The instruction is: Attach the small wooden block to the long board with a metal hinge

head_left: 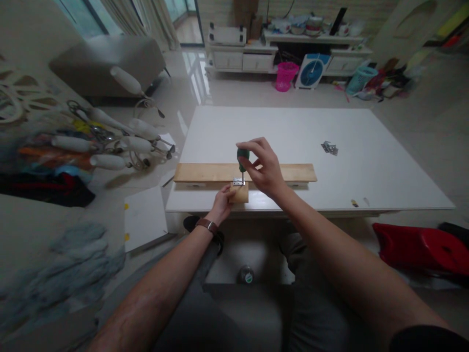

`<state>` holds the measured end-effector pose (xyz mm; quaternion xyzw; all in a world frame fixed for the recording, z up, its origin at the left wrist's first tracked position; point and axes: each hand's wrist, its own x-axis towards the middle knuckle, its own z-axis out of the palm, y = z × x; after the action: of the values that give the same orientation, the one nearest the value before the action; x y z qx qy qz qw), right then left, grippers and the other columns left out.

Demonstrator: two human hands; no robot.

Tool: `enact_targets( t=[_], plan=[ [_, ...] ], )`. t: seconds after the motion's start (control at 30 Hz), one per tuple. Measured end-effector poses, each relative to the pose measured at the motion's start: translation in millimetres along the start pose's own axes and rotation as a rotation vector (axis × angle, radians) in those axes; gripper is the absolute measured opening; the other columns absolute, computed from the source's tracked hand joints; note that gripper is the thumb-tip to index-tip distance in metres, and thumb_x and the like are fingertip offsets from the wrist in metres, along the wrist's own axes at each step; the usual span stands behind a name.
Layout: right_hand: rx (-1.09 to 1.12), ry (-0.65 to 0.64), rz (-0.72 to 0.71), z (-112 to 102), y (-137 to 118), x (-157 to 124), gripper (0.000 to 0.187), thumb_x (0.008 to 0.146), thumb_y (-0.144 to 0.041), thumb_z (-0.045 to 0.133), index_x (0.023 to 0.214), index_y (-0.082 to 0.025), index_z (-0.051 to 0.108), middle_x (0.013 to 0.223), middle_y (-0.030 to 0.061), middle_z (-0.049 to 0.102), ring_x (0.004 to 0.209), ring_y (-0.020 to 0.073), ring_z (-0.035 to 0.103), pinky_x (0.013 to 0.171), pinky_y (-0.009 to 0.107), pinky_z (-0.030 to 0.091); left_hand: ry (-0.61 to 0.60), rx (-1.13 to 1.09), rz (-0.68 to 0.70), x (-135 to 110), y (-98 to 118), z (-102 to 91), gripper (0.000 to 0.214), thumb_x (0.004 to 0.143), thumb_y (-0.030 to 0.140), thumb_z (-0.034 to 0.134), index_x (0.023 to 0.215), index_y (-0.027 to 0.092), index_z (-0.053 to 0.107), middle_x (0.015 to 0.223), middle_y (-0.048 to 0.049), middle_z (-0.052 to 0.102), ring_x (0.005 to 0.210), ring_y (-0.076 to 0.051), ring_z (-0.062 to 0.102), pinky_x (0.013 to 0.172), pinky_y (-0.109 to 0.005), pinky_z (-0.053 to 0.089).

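Note:
A long wooden plank (205, 172) lies across the near part of the white table (293, 132). A small wooden block (242, 194) sits against its front edge, joined to it by a small metal hinge (238, 181). My right hand (264, 168) is closed around the green handle of a screwdriver (242, 157), which stands upright with its tip on the hinge. My left hand (223, 201) grips the small block from the left side. A brown watch strap is on my left wrist.
Several loose metal hinges (330, 147) lie on the table to the right. A few tiny pieces (354, 203) lie near the front right edge. A red object (417, 247) is on the floor at right; white-handled tools (120, 144) and papers (144, 215) are at left.

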<state>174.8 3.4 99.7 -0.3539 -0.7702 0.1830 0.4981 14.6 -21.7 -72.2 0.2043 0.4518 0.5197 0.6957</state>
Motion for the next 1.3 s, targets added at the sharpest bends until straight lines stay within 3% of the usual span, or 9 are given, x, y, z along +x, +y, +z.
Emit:
enact_targets(
  t=[0.1, 0.3, 0.5, 0.7, 0.93, 1.13, 1.3],
  plan=[
    [-0.030, 0.020, 0.033, -0.6, -2.6, 0.0, 0.032, 0.097, -0.025, 0.063, 0.127, -0.034, 0.068, 0.116, 0.0054, 0.057, 0.100, 0.0195, 0.062, 0.061, 0.025, 0.060, -0.008, -0.007, -0.001, -1.2, 1.2, 0.7, 0.051, 0.059, 0.025, 0.091, 0.106, 0.018, 0.072, 0.103, -0.0066, 0.076, 0.090, -0.022, 0.067, 0.078, -0.032, 0.049],
    [0.009, -0.033, 0.010, 1.2, -0.9, -0.6, 0.045, 0.099, -0.015, 0.047, 0.138, -0.032, 0.063, 0.121, 0.0063, 0.063, 0.103, 0.0190, 0.064, 0.061, 0.024, 0.057, -0.012, -0.010, 0.000, -4.5, 2.3, 2.0, 0.051, 0.060, 0.024, 0.091, 0.107, 0.018, 0.073, 0.107, -0.0074, 0.076, 0.091, -0.022, 0.067, 0.079, -0.032, 0.048],
    [-0.029, 0.051, 0.044, 1.7, 0.5, -0.9, 0.029, 0.094, -0.029, 0.068, 0.123, -0.031, 0.069, 0.111, 0.0042, 0.056, 0.095, 0.0176, 0.061, 0.059, 0.024, 0.058, 0.006, 0.009, -0.005, -3.7, 1.0, 2.1, 0.053, 0.059, 0.028, 0.093, 0.107, 0.019, 0.071, 0.105, -0.0065, 0.076, 0.090, -0.022, 0.068, 0.083, -0.034, 0.049],
    [0.017, -0.003, 0.005, 1.4, -0.7, -0.7, 0.044, 0.098, -0.013, 0.047, 0.136, -0.031, 0.062, 0.122, 0.0064, 0.063, 0.106, 0.0195, 0.065, 0.060, 0.024, 0.056, -0.015, -0.024, 0.015, -2.7, 0.0, 0.0, 0.054, 0.058, 0.027, 0.094, 0.107, 0.018, 0.072, 0.104, -0.0058, 0.076, 0.090, -0.020, 0.067, 0.079, -0.031, 0.049],
    [-0.010, 0.058, 0.023, 1.0, -0.2, -0.5, 0.030, 0.096, -0.026, 0.064, 0.124, -0.033, 0.069, 0.112, 0.0047, 0.056, 0.096, 0.0182, 0.062, 0.059, 0.024, 0.058, -0.006, -0.023, -0.007, -4.5, 1.6, 1.1, 0.056, 0.058, 0.027, 0.094, 0.109, 0.018, 0.073, 0.105, -0.0070, 0.076, 0.090, -0.022, 0.067, 0.078, -0.032, 0.048],
    [0.023, -0.022, 0.023, 1.2, -0.4, -0.3, 0.050, 0.098, -0.014, 0.047, 0.142, -0.035, 0.061, 0.123, 0.0062, 0.064, 0.105, 0.0198, 0.065, 0.062, 0.024, 0.058, 0.001, -0.047, 0.003, -3.0, 0.3, 0.8, 0.054, 0.058, 0.025, 0.093, 0.107, 0.018, 0.073, 0.104, -0.0068, 0.076, 0.091, -0.022, 0.068, 0.083, -0.034, 0.050],
    [-0.017, 0.039, 0.018, 1.2, 1.1, 0.1, 0.032, 0.097, -0.025, 0.061, 0.127, -0.033, 0.067, 0.113, 0.0043, 0.059, 0.097, 0.0176, 0.063, 0.060, 0.024, 0.058, -0.020, -0.030, 0.011, -3.9, 1.5, 1.0, 0.055, 0.058, 0.026, 0.094, 0.108, 0.018, 0.072, 0.106, -0.0072, 0.076, 0.091, -0.021, 0.068, 0.084, -0.033, 0.050]
  ],
)
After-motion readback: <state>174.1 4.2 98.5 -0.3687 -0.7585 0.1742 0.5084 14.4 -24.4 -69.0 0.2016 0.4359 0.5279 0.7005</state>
